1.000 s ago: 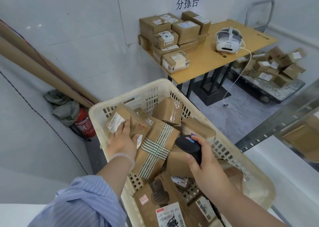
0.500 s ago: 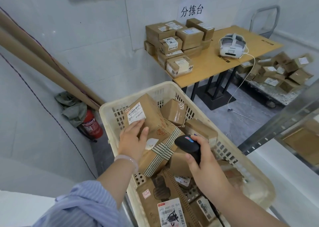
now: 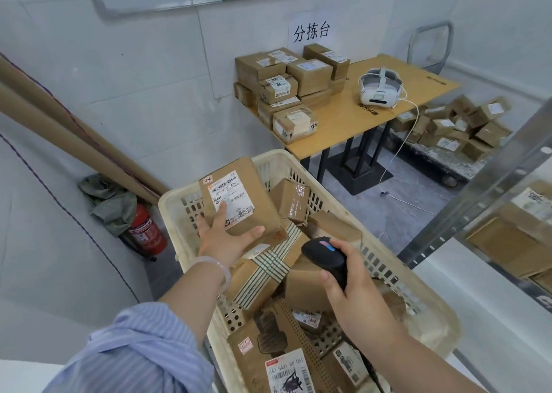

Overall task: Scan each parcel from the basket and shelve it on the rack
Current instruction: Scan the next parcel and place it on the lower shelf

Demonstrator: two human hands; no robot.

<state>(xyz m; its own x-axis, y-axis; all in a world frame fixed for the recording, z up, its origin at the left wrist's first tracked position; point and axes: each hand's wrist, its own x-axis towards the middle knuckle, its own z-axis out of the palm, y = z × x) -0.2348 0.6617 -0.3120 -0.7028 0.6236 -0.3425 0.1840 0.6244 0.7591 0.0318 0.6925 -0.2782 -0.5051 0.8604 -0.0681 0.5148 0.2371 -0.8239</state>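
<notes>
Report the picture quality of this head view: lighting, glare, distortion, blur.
Head view: soft, even indoor light, faint shadows; wide-angle bowing curves the seams of the wall; mild glare on the taped parcel in the basket; the label on the lifted parcel in the left hand reads sharply; boxes on the rack at the right edge look soft.

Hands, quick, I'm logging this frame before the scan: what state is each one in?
Left hand: holds the labelled parcel over the basket.
Right hand: grips the black scanner.
</notes>
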